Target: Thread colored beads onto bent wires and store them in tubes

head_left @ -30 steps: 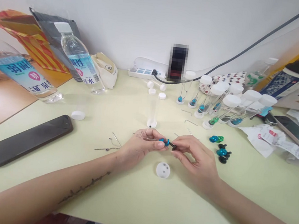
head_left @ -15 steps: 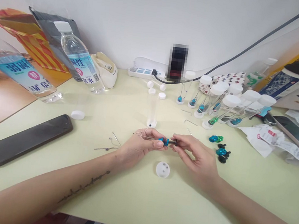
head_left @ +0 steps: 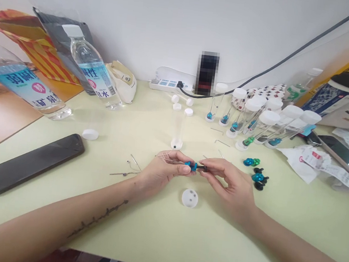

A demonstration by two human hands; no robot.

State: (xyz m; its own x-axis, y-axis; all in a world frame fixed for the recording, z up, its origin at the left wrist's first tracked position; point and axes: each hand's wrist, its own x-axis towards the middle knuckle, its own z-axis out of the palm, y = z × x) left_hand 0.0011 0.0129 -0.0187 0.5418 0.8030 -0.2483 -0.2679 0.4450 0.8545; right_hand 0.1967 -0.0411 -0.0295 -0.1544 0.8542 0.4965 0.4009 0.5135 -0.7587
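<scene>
My left hand (head_left: 164, 170) is closed on a small blue metal part (head_left: 194, 166), with thin metal wires (head_left: 168, 159) reaching back over its fingers. Opposite it, my right hand (head_left: 230, 177) pinches the outer end of a black rod-like piece (head_left: 201, 167). That rod lines up with the blue part and meets its right side; how they join is too small to make out. Just below both hands lies a white round cap (head_left: 186, 200) with several tiny dark bits in it. Behind them stands a clear tube (head_left: 178, 131) with a white base.
Right of my hands lie blue and green metal parts (head_left: 248, 161) and black knobs (head_left: 259, 185). Several capped tubes (head_left: 268, 118) stand behind. Hex keys (head_left: 222, 143) and thin metal rods (head_left: 119, 174) lie around. A phone (head_left: 36, 163) and water bottles (head_left: 94, 71) are leftward.
My right fingertips have shifted slightly on the black rod-like piece, covering more of its end. My left hand keeps its hold on the blue part.
</scene>
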